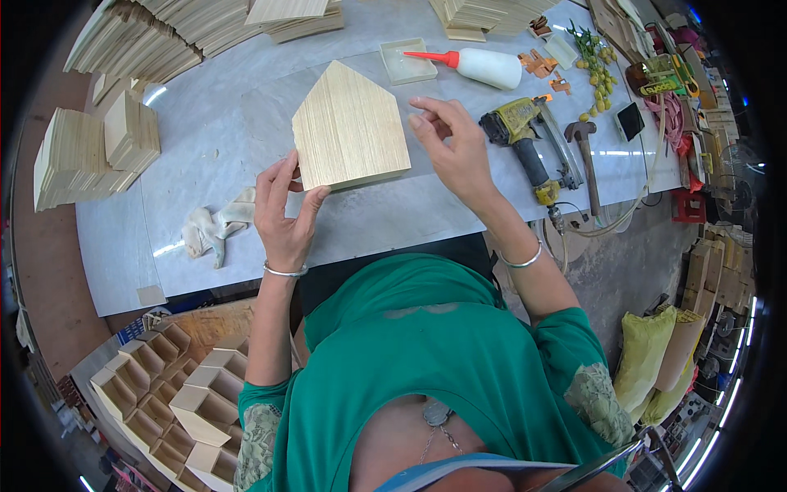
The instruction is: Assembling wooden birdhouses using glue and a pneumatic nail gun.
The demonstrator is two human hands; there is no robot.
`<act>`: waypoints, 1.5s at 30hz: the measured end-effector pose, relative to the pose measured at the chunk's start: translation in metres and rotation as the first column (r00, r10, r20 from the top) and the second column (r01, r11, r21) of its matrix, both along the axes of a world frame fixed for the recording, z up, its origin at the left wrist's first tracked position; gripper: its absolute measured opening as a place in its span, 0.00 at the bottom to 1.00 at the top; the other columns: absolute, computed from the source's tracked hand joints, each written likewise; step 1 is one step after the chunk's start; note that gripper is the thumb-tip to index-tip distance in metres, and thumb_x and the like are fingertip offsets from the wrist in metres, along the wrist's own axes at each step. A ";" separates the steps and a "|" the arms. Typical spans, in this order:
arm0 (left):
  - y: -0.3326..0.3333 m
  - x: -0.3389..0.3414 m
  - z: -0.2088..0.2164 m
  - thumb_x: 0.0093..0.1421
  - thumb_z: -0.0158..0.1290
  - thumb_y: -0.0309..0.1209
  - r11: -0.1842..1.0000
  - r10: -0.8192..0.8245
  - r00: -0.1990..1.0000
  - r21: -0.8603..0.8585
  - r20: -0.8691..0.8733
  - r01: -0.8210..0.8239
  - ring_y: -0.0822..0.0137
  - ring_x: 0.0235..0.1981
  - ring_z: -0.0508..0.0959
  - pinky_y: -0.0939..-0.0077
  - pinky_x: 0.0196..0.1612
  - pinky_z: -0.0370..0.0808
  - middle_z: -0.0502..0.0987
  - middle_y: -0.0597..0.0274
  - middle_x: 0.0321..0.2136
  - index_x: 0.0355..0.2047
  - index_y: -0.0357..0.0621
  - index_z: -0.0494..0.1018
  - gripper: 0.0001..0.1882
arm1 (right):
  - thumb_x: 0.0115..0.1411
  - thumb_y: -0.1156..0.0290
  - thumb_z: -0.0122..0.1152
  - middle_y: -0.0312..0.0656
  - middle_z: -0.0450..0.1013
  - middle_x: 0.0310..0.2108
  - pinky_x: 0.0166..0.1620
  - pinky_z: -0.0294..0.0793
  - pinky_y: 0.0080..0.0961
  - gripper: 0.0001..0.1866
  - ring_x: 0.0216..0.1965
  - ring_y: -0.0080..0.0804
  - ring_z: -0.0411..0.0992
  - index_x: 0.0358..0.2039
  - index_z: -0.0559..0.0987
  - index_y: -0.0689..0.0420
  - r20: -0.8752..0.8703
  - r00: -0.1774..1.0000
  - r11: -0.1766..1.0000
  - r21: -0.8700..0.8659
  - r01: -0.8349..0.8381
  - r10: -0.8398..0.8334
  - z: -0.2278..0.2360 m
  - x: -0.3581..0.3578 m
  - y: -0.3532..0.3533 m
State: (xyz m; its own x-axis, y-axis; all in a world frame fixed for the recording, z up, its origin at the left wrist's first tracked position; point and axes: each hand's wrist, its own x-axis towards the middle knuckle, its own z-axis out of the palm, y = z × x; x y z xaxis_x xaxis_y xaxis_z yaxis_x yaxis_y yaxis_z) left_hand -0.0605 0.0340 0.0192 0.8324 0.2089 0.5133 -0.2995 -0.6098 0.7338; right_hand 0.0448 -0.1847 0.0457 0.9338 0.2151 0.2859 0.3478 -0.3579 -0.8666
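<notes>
A house-shaped wooden box (pixel 351 123), pale and grained, lies on the table before me with its peak pointing away. My left hand (pixel 284 209) grips its lower left corner, thumb on the near edge and fingers along the left side. Just off the right side of the box, my right hand (pixel 451 148) hovers with thumb and forefinger apart and the other fingers bent; I see nothing in it. Beyond it lie a white glue bottle (pixel 489 68) with a red nozzle and a shallow clear tray (pixel 408 61). A yellow-and-black nail gun (pixel 533 148) rests to the right.
A hammer (pixel 584 164) lies beyond the nail gun, whose air hose (pixel 607 225) runs off the edge. Stacked wooden panels (pixel 94 156) stand left and at the back. White gloves (pixel 215 225) lie near the left forearm. Several house-shaped boxes (pixel 205 402) are lower left.
</notes>
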 end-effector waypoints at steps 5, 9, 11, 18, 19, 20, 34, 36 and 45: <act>-0.004 -0.010 -0.005 0.54 0.62 0.27 0.998 0.034 0.999 -0.060 0.008 -0.034 0.68 0.33 0.77 0.78 0.33 0.76 0.76 0.53 0.39 0.48 0.35 0.73 0.21 | 0.56 0.73 0.62 0.41 0.70 0.28 0.29 0.72 0.23 0.12 0.24 0.29 0.71 0.41 0.76 0.60 0.093 0.980 0.977 -0.134 -0.165 0.178 0.008 -0.024 -0.027; -0.007 -0.009 -0.005 0.55 0.60 0.24 0.995 0.095 0.993 0.010 0.073 -0.096 0.67 0.31 0.78 0.79 0.33 0.77 0.77 0.52 0.37 0.45 0.34 0.75 0.16 | 0.53 0.75 0.62 0.43 0.68 0.26 0.27 0.71 0.28 0.10 0.23 0.36 0.71 0.36 0.75 0.61 0.217 0.921 0.907 -0.349 -0.237 0.325 0.003 -0.035 -0.028; -0.011 -0.006 -0.005 0.55 0.60 0.24 0.993 0.105 0.989 0.046 0.100 -0.110 0.67 0.32 0.79 0.78 0.33 0.78 0.78 0.51 0.37 0.44 0.34 0.76 0.15 | 0.53 0.75 0.61 0.43 0.67 0.25 0.26 0.71 0.29 0.08 0.23 0.37 0.71 0.35 0.74 0.61 0.278 0.906 0.906 -0.371 -0.205 0.319 0.002 -0.031 -0.026; -0.020 0.011 -0.006 0.55 0.59 0.23 0.984 0.136 0.983 0.095 0.121 -0.148 0.65 0.31 0.80 0.76 0.32 0.79 0.78 0.51 0.36 0.43 0.34 0.76 0.14 | 0.51 0.77 0.61 0.42 0.65 0.22 0.23 0.69 0.29 0.06 0.21 0.37 0.69 0.30 0.74 0.61 0.425 0.841 0.883 -0.454 -0.122 0.335 0.004 -0.010 -0.028; -0.021 0.012 -0.006 0.55 0.59 0.23 0.985 0.136 0.983 0.092 0.122 -0.147 0.65 0.31 0.80 0.76 0.32 0.79 0.78 0.51 0.36 0.43 0.34 0.76 0.14 | 0.51 0.77 0.61 0.42 0.65 0.22 0.23 0.69 0.29 0.06 0.21 0.37 0.69 0.30 0.74 0.61 0.425 0.841 0.882 -0.456 -0.121 0.335 0.006 -0.009 -0.029; -0.020 0.012 -0.006 0.55 0.59 0.23 0.985 0.139 0.982 0.088 0.128 -0.151 0.65 0.31 0.80 0.76 0.32 0.79 0.78 0.51 0.36 0.43 0.34 0.76 0.14 | 0.51 0.77 0.61 0.42 0.64 0.22 0.23 0.69 0.29 0.06 0.21 0.37 0.69 0.30 0.74 0.61 0.424 0.839 0.879 -0.460 -0.124 0.340 0.008 -0.009 -0.028; -0.020 0.009 -0.005 0.55 0.59 0.23 0.980 0.168 0.978 0.091 0.121 -0.180 0.62 0.33 0.80 0.74 0.36 0.77 0.79 0.51 0.34 0.40 0.35 0.78 0.11 | 0.47 0.81 0.57 0.41 0.63 0.21 0.24 0.69 0.29 0.05 0.23 0.35 0.69 0.26 0.72 0.61 0.461 0.811 0.850 -0.519 -0.083 0.361 0.011 -0.012 -0.025; -0.020 0.009 -0.006 0.55 0.58 0.21 0.978 0.173 0.977 0.096 0.127 -0.186 0.62 0.33 0.80 0.74 0.36 0.77 0.79 0.51 0.34 0.40 0.35 0.78 0.11 | 0.47 0.81 0.57 0.41 0.63 0.21 0.25 0.69 0.29 0.05 0.23 0.35 0.69 0.26 0.71 0.61 0.467 0.809 0.859 -0.504 -0.087 0.356 0.011 -0.011 -0.024; -0.021 0.003 0.001 0.52 0.59 0.19 0.995 0.095 0.993 -0.046 0.074 -0.092 0.66 0.31 0.80 0.76 0.35 0.77 0.78 0.52 0.36 0.44 0.37 0.76 0.17 | 0.48 0.81 0.59 0.41 0.63 0.20 0.25 0.69 0.29 0.06 0.23 0.35 0.68 0.25 0.70 0.60 0.440 0.823 0.841 -0.535 -0.081 0.359 0.017 -0.013 -0.024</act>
